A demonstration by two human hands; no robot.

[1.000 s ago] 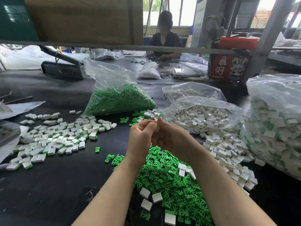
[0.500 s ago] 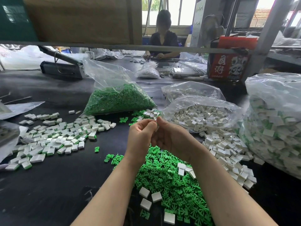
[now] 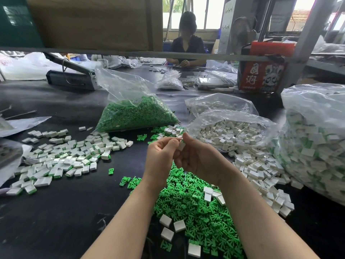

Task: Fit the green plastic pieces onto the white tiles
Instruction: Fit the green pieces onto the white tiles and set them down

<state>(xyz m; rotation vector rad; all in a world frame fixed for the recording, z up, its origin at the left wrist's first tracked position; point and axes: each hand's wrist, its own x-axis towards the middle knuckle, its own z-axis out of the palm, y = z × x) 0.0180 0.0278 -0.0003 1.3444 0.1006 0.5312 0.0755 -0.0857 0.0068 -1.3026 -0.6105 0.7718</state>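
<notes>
Head view, black table, cluttered, apparently workshop

1. One head-worn wide-angle view looks forward and down from the person's own seat.
2. It sits close over the dark counter, forearms entering from the bottom edge.
3. The far shelf rail bows with wide-angle distortion.

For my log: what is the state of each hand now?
Left hand: fingers pinch the white tile.
Right hand: fingers curled round the same tile.
</notes>
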